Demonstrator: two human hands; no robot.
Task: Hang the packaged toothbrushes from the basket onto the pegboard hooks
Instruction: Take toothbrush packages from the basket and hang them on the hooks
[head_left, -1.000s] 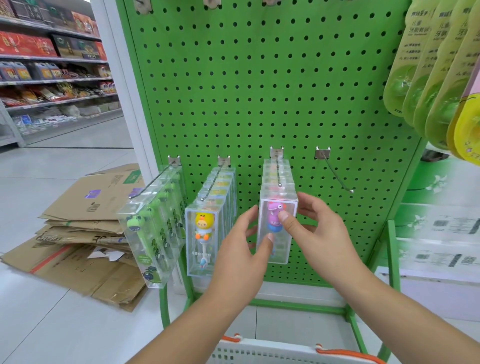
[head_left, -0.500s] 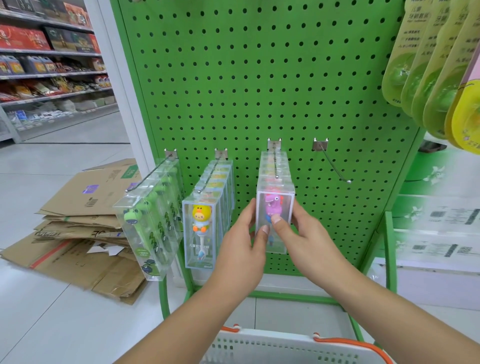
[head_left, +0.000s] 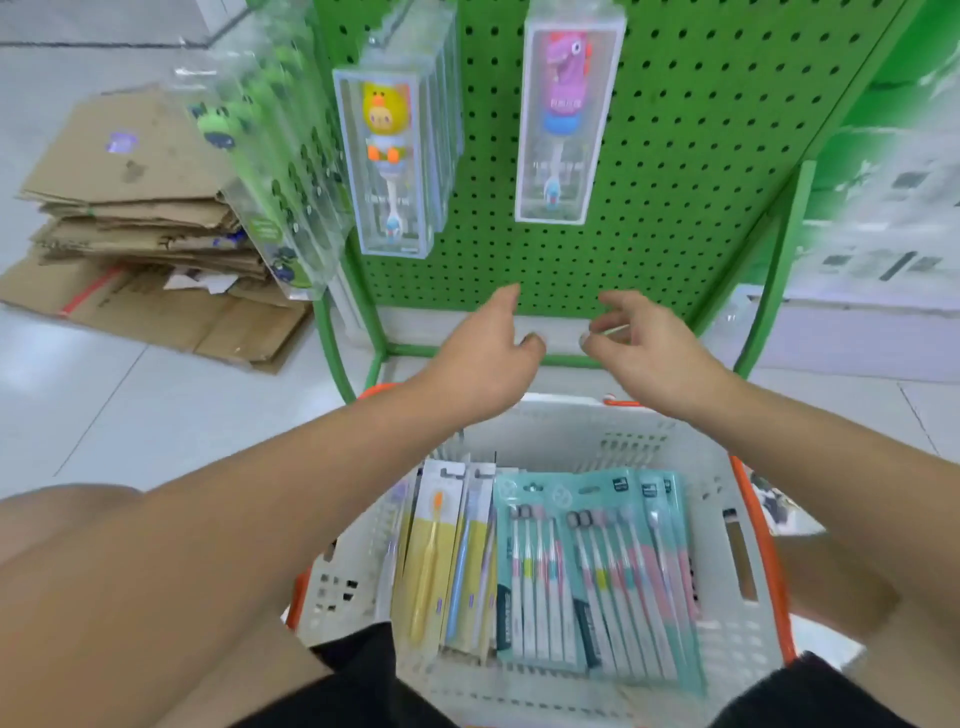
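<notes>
A white basket (head_left: 582, 426) with orange handles stands on the floor below me. It holds teal multi-brush packs (head_left: 597, 571) and yellow single-brush packs (head_left: 441, 561) standing upright. On the green pegboard (head_left: 701, 156) hang a pink-dinosaur toothbrush box (head_left: 563, 119), a row of yellow-duck boxes (head_left: 389, 161) and a row of green-frog boxes (head_left: 270, 156). My left hand (head_left: 488, 353) and my right hand (head_left: 649, 348) hover empty above the basket's far rim, below the hanging boxes, fingers loosely curled.
Flattened cardboard boxes (head_left: 135, 223) lie piled on the floor to the left. The green rack frame (head_left: 332, 343) stands just behind the basket. White shelving (head_left: 883, 249) is at the right. My knees flank the basket.
Both hands let go of the pink-dinosaur box, which stays hanging, and dropped toward the basket. My view tilted down, bringing the basket's contents into sight.
</notes>
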